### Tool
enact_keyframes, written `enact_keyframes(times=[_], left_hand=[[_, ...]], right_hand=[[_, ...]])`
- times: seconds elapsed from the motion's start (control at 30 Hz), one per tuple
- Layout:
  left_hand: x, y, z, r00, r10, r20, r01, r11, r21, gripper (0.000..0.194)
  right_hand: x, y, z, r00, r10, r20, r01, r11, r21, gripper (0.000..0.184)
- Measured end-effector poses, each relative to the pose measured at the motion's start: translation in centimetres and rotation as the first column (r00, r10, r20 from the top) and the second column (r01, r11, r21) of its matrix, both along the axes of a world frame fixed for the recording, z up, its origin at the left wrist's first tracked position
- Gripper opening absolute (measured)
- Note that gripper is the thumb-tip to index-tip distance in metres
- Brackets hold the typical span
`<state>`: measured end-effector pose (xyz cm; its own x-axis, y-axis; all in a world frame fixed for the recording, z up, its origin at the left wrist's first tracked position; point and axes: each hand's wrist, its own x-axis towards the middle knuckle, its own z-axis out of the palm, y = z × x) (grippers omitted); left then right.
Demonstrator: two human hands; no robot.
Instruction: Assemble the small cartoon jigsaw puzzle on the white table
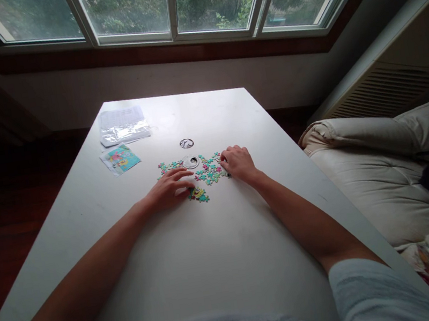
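Loose jigsaw puzzle pieces [209, 173], teal, pink and yellow, lie spread over the middle of the white table [209, 259]. Closer to me is a small joined cluster [198, 193] with a yellow cartoon face. My left hand [170, 187] rests to the left of that cluster, fingers apart, its thumb at the cluster's upper left edge. It covers part of the left-hand pieces. At the right side of the loose pieces, my right hand [238, 163] has its fingers bent and pressed together. What lies under those fingertips is hidden.
A round metal-rimmed cable hole [186, 144] and a round cover [191, 162] sit among and behind the pieces. At the back left lie a picture card [120, 159] and a clear plastic bag [124, 126]. A cream sofa [365, 185] stands beside the table's right edge.
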<state>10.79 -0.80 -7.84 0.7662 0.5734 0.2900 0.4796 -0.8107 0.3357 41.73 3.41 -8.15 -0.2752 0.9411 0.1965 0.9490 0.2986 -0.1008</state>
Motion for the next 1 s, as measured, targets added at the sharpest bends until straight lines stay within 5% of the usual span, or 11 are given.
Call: enact_keyframes(times=[0.27,0.43,0.53,0.67,0.73,0.87,1.0], left_hand=[[-0.3,0.2,-0.3,0.999,0.045,0.018,-0.045,0.999,0.007,0.017],[-0.4,0.2,-0.2,0.998,0.055,0.028,-0.055,0.998,-0.007,0.015],[-0.5,0.3,-0.1,0.997,0.071,0.026,-0.070,0.997,-0.011,0.014],[-0.8,0.5,-0.2,0.994,0.105,0.025,-0.105,0.994,-0.009,0.015],[-0.9,0.7,-0.3,0.992,0.120,0.026,-0.120,0.993,-0.005,0.015],[-1.1,0.8,-0.5,0.990,0.139,0.029,-0.139,0.990,0.007,0.014],[-1.1,0.9,-0.5,0.989,0.148,0.029,-0.148,0.989,-0.004,0.015]], right_hand=[[-1.0,-0.1,0.2,0.970,0.016,-0.244,-0.017,1.000,-0.004,0.001],[-2.1,-0.8,0.7,0.793,0.074,-0.605,-0.159,0.983,-0.088,0.012],[-2.9,-1.2,0.5,0.661,0.068,-0.747,-0.306,0.933,-0.187,0.015],[-4.2,-2.1,0.2,0.541,0.030,-0.840,-0.535,0.783,-0.317,0.018],[-5.0,-2.9,0.4,0.555,0.066,-0.829,-0.591,0.732,-0.338,0.017],[-6.3,-4.8,1.3,0.677,0.221,-0.703,-0.508,0.830,-0.229,0.011],[-6.9,-5.9,1.8,0.716,0.295,-0.633,-0.523,0.827,-0.207,0.013]])
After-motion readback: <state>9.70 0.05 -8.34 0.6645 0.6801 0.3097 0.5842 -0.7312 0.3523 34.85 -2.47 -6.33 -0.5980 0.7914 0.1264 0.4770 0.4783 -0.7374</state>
